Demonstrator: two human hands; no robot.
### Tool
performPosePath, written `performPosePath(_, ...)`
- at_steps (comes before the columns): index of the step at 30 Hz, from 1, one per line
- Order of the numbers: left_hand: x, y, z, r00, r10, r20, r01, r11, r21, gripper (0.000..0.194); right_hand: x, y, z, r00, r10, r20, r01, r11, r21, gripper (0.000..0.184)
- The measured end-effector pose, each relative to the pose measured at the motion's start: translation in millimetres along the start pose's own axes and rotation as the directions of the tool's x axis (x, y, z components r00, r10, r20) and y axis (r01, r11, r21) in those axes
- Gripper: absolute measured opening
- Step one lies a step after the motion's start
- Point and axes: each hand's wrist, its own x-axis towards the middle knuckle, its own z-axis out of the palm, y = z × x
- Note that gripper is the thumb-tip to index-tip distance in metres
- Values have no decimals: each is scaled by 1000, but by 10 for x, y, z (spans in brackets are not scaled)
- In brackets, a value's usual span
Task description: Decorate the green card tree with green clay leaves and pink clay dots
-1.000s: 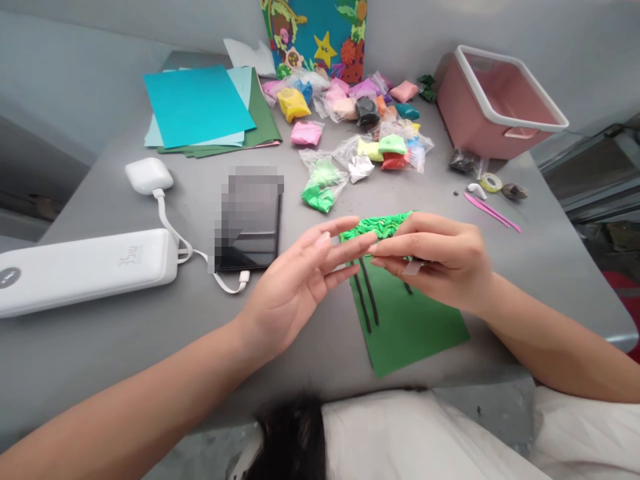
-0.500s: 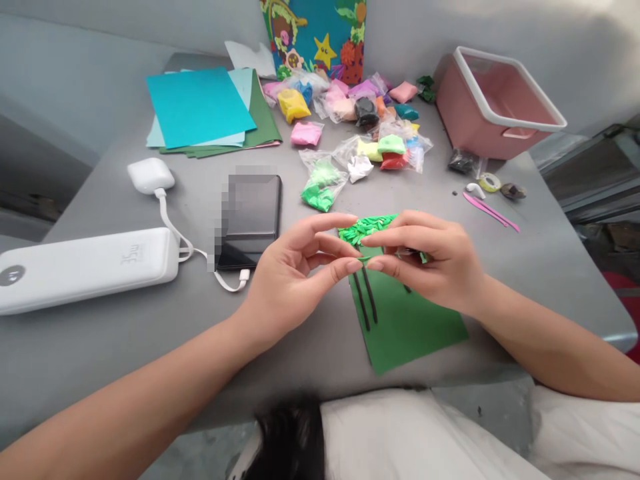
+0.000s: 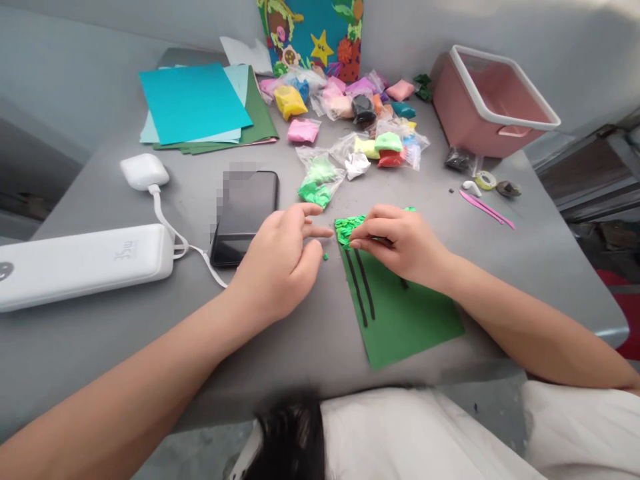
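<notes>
A green card (image 3: 405, 320) lies on the grey table (image 3: 125, 347) in front of me, with thin black clay strips (image 3: 357, 287) running down it and a patch of bright green clay leaves (image 3: 347, 228) along its top edge. My right hand (image 3: 400, 243) rests on the card's top, fingertips pinched together and pressed onto the green clay. My left hand (image 3: 283, 257) sits on the table just left of the card, fingers loosely curled and apart, holding nothing, its fingertips close to the clay. A tiny green crumb (image 3: 326, 256) lies between hand and card.
A black phone (image 3: 245, 213), a white power bank (image 3: 85, 263) and a cabled white earbud case (image 3: 144, 171) lie to the left. Behind are coloured paper sheets (image 3: 195, 103), several bags of coloured clay (image 3: 360, 127), a pink box (image 3: 493, 100) and a pink tool (image 3: 487, 209).
Both hands came down from above the card. The right hand now presses on the green clay at the card's top; the left hand has lowered to the table beside it.
</notes>
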Motion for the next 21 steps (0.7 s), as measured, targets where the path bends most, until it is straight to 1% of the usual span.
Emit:
performPosePath(2,5,-29,-1,998,37,45,-40,997,71,29,3,26,36,999,12,32,-11,1000,-22,12)
performPosePath(5,-8,-40,11,993,79,84,-93,980,174,33,7,39,68,997,28,65,-24,998,-57,14)
performPosePath(8,-27,-32,15,983,115,141,-155,937,312,39,12,34,84,996,52,76,-45,995,-85,16)
performPosePath(10,-35,-30,11,978,130,163,-183,912,366,40,13,27,93,995,68,78,-59,992,-107,17)
performPosePath(15,-42,-48,4,972,175,160,-226,886,405,34,4,15,112,992,85,91,-69,984,-166,23)
performPosePath(21,-44,-64,4,966,220,137,-258,866,429,26,-3,-10,124,994,93,65,-79,980,-183,23)
